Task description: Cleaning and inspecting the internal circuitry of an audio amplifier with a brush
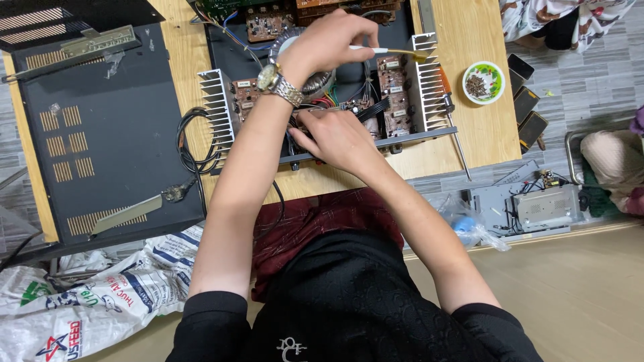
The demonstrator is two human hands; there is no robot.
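The opened amplifier chassis point(349, 144) is sitting on the wooden table point(469, 121), and everything else is best placed against it. To its left the removed black cover panel point(100, 127) is lying flat, with a black power cable point(191, 144) looping between the two. To its right a long screwdriver point(453, 124) is lying along the table edge, and beyond that a small bowl of screws point(484, 82) is standing near the table's corner. Inside the chassis, two finned aluminium heat sinks point(216, 107) are flanking brown circuit boards point(394, 94), with a round transformer point(315, 77) between them (mostly hidden under the wrist). The left hand point(332, 43), wearing a metal wristwatch point(278, 84), is reaching across over the rear of the chassis and is closing its fingers around the pale handle of a small brush point(396, 52), whose yellowish bristles are pointing toward the right heat sink. The right hand point(335, 137) is resting low at the front edge of the chassis with fingers curled down among the wires; whether it is actually gripping anything cannot be told, since the fingertips are hidden. The brush looks light and stiff in the handle, soft at the bristle end, so the handle is the sensible place to hold it. The boards look fragile, with small upright parts and thin wires, and are probably best steadied by their edges or by the metal frame.
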